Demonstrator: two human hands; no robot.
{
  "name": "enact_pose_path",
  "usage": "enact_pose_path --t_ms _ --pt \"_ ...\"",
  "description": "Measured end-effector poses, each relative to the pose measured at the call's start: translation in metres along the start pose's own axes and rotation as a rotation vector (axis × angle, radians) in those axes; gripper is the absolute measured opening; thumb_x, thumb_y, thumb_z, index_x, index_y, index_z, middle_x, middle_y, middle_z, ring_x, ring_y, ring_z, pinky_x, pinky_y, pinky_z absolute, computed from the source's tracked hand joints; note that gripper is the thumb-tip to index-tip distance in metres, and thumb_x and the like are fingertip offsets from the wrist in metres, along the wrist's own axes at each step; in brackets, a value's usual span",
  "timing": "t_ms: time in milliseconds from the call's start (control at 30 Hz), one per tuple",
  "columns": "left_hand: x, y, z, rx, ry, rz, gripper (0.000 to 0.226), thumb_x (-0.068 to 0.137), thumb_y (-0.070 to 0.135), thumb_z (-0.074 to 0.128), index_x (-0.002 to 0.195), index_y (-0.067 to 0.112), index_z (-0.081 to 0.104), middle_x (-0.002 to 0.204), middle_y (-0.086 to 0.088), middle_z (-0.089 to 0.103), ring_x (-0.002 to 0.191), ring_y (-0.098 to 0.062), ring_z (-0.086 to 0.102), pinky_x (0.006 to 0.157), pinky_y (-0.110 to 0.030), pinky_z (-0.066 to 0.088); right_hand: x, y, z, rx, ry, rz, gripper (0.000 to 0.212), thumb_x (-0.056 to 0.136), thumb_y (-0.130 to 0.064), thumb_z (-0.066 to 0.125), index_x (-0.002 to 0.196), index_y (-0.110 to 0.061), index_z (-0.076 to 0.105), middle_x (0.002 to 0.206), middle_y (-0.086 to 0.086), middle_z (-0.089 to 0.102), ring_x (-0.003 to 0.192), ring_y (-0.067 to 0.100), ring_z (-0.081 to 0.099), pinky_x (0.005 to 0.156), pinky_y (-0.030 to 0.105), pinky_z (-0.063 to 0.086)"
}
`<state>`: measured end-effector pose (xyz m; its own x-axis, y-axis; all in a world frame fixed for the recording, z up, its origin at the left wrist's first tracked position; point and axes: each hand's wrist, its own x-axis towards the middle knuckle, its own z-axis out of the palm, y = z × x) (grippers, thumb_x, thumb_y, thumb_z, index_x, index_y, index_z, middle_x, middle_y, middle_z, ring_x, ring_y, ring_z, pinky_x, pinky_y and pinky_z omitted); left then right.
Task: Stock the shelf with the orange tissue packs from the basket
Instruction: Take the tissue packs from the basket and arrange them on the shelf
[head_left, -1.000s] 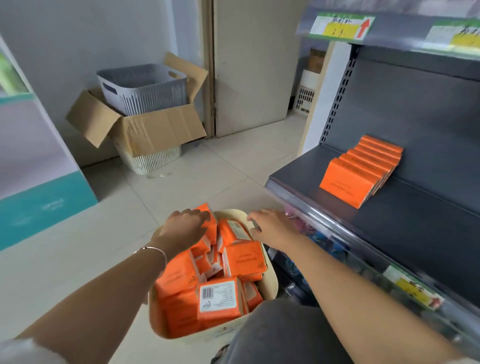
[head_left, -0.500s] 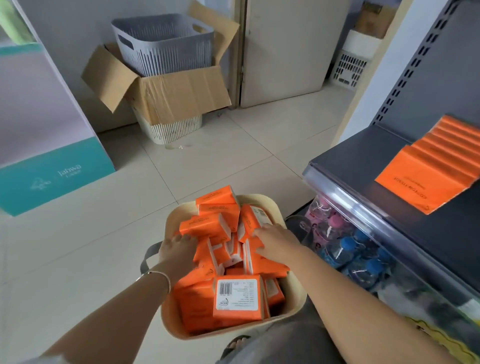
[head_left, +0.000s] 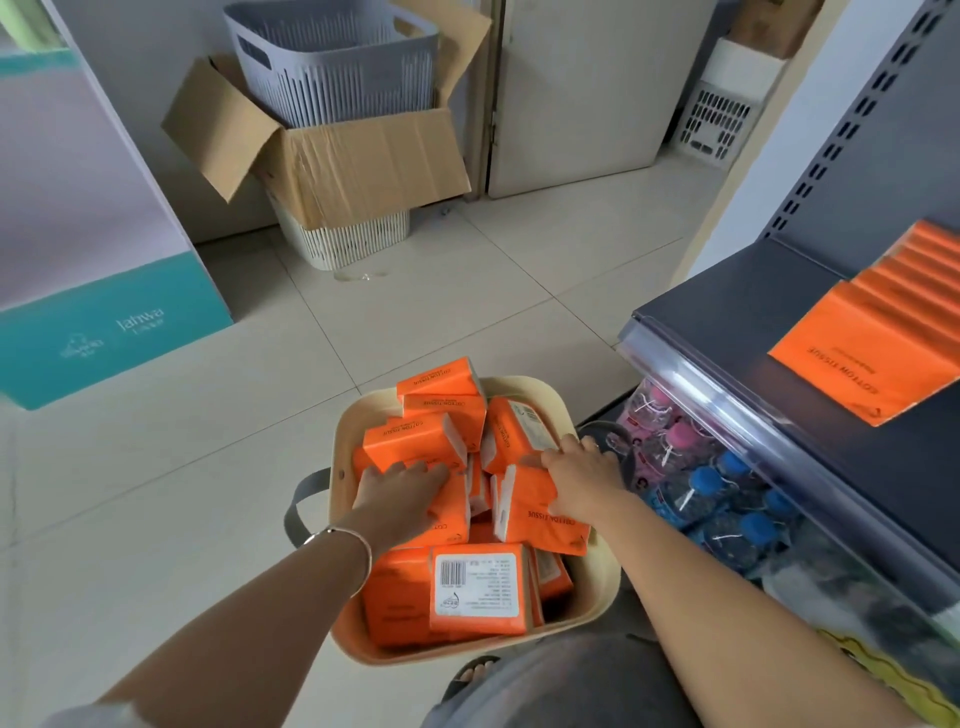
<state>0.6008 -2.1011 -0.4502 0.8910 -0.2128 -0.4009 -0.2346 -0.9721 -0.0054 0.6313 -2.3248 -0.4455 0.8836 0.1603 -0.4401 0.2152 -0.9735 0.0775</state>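
The basket (head_left: 524, 385) sits on the floor by the shelf (head_left: 727, 322), so the reach is short. It is full of orange tissue packs (head_left: 415, 441). The left hand (head_left: 400, 488) lies flat on 1. The right hand (head_left: 576, 478) curls round another pack (head_left: 540, 519), likely to lift it.

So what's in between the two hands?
Orange packs in the basket fill the gap between the left hand and the right hand, as the head view shows.
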Motion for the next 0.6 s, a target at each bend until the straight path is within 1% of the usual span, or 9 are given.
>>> enact_pose_path --t_ms 67,133,200,300,367,467,533,600 --pt "-0.001 0.003 0.000 -0.002 -0.009 -0.007 0.049 0.089 0.034 0.051 0.134 0.030 0.034 0.133 0.001 0.045 0.124 -0.027 0.045 0.094 -0.046 0.037 -0.002 0.005 -0.002 0.077 -0.019 -0.008 0.064 0.078 -0.032 0.072 0.132 -0.020 0.040 0.132 0.005 0.042 0.125 0.030 0.039 0.097 0.047 0.042" --pt "-0.003 0.006 -0.003 0.007 -0.009 -0.004 0.049 0.090 0.034 0.051 0.135 0.032 0.033 0.133 0.000 0.046 0.125 -0.027 0.045 0.095 -0.047 0.037 -0.007 0.012 -0.002 0.199 -0.102 -0.018 0.061 0.076 -0.030 0.073 0.126 -0.019 0.038 0.128 0.004 0.050 0.118 0.027 0.050 0.094 0.047 0.046" --pt "-0.004 0.009 -0.006 0.030 0.017 0.011 0.050 0.090 0.034 0.051 0.136 0.033 0.031 0.131 -0.001 0.048 0.124 -0.027 0.045 0.096 -0.047 0.036 -0.014 0.014 -0.003 0.230 -0.122 -0.038 0.059 0.077 -0.030 0.072 0.121 -0.019 0.036 0.123 0.003 0.056 0.111 0.026 0.056 0.092 0.047 0.047" --pt "-0.006 0.014 -0.016 0.076 0.092 0.011 0.058 0.091 0.027 0.048 0.143 0.026 0.023 0.127 -0.002 0.051 0.120 -0.027 0.047 0.093 -0.047 0.037 -0.024 0.011 -0.017 0.127 0.037 -0.067 0.062 0.078 -0.032 0.071 0.129 -0.021 0.037 0.125 0.003 0.055 0.115 0.029 0.054 0.091 0.045 0.045" --pt "-0.009 0.017 -0.027 0.098 0.135 0.004 0.061 0.090 0.019 0.046 0.145 0.021 0.019 0.131 -0.002 0.049 0.122 -0.028 0.046 0.094 -0.048 0.037 -0.032 0.010 -0.031 0.045 0.143 -0.086 0.057 0.080 -0.036 0.068 0.129 -0.022 0.044 0.125 0.003 0.053 0.115 0.029 0.053 0.090 0.044 0.046" --pt "-0.017 0.024 -0.052 0.074 0.214 0.017 0.052 0.090 0.018 0.046 0.139 0.023 0.029 0.135 0.000 0.047 0.124 -0.026 0.045 0.096 -0.045 0.036 -0.050 0.014 -0.054 0.064 0.224 -0.071 0.046 0.083 -0.036 0.065 0.123 -0.019 0.051 0.116 0.004 0.052 0.109 0.027 0.054 0.083 0.040 0.047" --pt "-0.024 0.031 -0.071 0.054 0.287 0.031 0.046 0.090 0.021 0.047 0.134 0.026 0.035 0.132 0.003 0.051 0.123 -0.024 0.047 0.095 -0.041 0.036 -0.063 0.020 -0.068 0.142 0.266 -0.038 0.045 0.084 -0.034 0.065 0.122 -0.017 0.050 0.116 0.006 0.049 0.107 0.028 0.055 0.078 0.039 0.047" --pt "-0.032 0.041 -0.088 0.048 0.376 0.041 0.044 0.090 0.024 0.047 0.132 0.027 0.036 0.130 0.005 0.053 0.122 -0.022 0.048 0.094 -0.038 0.037 -0.079 0.028 -0.080 0.195 0.319 -0.003 0.042 0.085 -0.033 0.064 0.119 -0.015 0.047 0.119 0.007 0.048 0.108 0.030 0.056 0.079 0.040 0.048"
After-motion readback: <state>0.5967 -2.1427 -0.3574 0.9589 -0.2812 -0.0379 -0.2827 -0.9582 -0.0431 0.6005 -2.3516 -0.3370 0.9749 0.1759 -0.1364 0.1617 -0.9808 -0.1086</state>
